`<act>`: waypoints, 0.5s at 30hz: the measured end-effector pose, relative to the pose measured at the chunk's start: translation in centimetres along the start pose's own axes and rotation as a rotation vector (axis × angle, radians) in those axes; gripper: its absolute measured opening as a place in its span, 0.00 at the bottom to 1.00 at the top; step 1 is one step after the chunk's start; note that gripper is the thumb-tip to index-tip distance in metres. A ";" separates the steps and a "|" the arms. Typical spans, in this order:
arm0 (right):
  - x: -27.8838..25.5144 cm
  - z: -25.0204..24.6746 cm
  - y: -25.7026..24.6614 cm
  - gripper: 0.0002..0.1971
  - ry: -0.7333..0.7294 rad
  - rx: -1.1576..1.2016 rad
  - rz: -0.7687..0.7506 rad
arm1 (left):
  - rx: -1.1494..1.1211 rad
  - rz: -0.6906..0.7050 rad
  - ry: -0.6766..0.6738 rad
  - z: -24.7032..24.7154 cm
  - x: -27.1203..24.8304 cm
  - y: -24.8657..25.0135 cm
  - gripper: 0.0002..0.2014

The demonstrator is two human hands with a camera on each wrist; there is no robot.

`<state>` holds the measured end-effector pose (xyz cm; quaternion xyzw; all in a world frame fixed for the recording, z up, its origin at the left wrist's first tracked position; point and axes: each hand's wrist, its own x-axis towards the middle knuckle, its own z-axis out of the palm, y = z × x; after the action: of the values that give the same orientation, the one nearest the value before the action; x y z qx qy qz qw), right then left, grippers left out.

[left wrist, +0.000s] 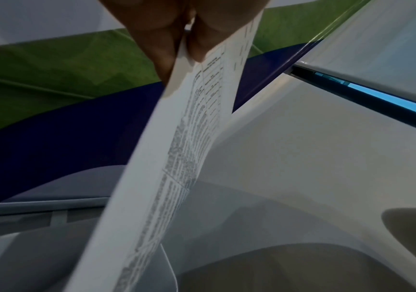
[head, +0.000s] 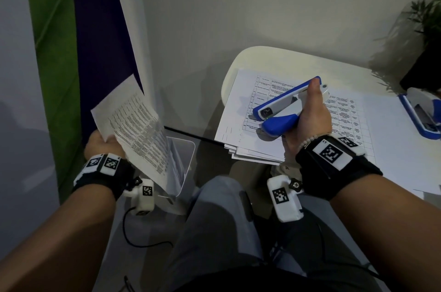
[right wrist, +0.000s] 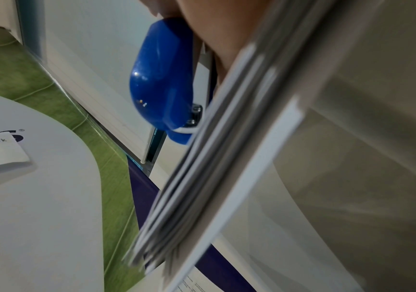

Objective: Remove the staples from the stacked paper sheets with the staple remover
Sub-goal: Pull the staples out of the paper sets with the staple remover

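Observation:
My right hand (head: 310,110) grips a blue and white staple remover (head: 284,105) above the stack of printed sheets (head: 257,146) on the white table (head: 262,58). The remover's blue body (right wrist: 161,85) shows beside the stack's edge (right wrist: 214,177) in the right wrist view. My left hand (head: 102,143) pinches a set of printed sheets (head: 140,134) by one edge, off the table to the left. These sheets (left wrist: 184,150) hang down from my fingers (left wrist: 161,45), their lower end in a clear bin (head: 183,155).
A second blue and white tool (head: 422,110) lies at the table's right edge on more paper. A dark plant pot (head: 424,65) stands at the back right. A green and purple banner (head: 71,53) hangs on the left. My legs are below the table.

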<state>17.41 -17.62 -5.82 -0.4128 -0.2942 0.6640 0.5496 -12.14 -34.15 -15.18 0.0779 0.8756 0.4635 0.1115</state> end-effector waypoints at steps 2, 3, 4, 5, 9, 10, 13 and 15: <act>0.0 0.0 0.0 0.17 0.014 -0.004 0.003 | -0.018 0.008 0.001 0.2 0.1 0.1 0.14; 0.0 0.0 0.1 0.17 0.025 -0.005 0.000 | -0.032 0.015 0.008 0.3 0.2 0.2 0.14; -0.1 0.0 0.0 0.17 0.029 -0.006 -0.005 | -0.046 0.029 0.017 0.4 0.1 0.3 0.14; -0.1 0.0 0.0 0.17 0.031 -0.009 -0.010 | -0.061 0.047 0.024 0.5 0.0 0.4 0.14; -0.3 0.1 -0.1 0.16 0.027 0.001 -0.012 | -0.113 0.217 0.055 1.0 -0.9 0.3 0.16; -0.4 0.1 -0.1 0.16 0.028 0.003 -0.011 | -0.119 0.234 0.060 1.2 -1.1 0.2 0.16; -0.4 0.2 -0.2 0.15 0.021 0.004 -0.012 | -0.107 0.140 0.030 1.6 -1.2 -0.7 0.15; -0.3 0.1 -0.3 0.15 0.020 -0.002 -0.009 | 0.013 0.077 -0.026 1.8 -0.7 -1.8 0.14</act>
<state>17.44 -17.88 -5.47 -0.4186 -0.2911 0.6573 0.5550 -11.01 -33.94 -17.57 0.1180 0.8734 0.4608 0.1043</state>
